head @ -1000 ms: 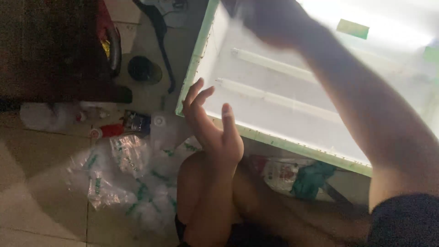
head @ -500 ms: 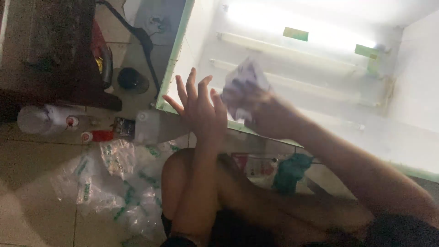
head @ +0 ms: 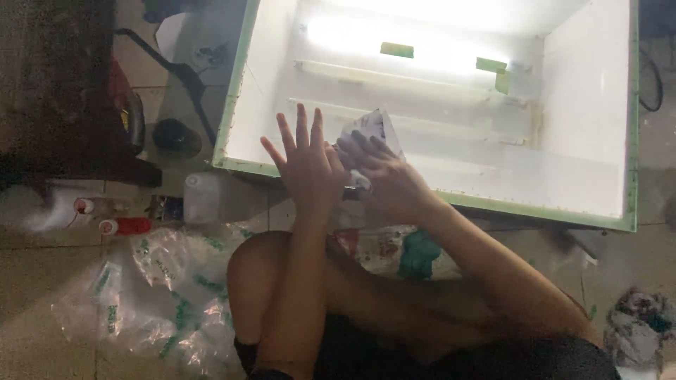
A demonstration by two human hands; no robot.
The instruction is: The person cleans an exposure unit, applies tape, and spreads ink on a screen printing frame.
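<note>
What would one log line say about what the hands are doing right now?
left hand: open, fingers spread, beside cloth | right hand: grip on crumpled white cloth | place: front of lit white fridge | floor: clear plastic bags

Crinkly clear plastic bags (head: 151, 295), glossy

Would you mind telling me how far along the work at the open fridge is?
Done: the white fridge compartment stands emptied, its bare shelf rails lit. In hand: the right hand grips a crumpled whitish cloth beside the open left hand. Left: specks along the compartment's lower edge.
</note>
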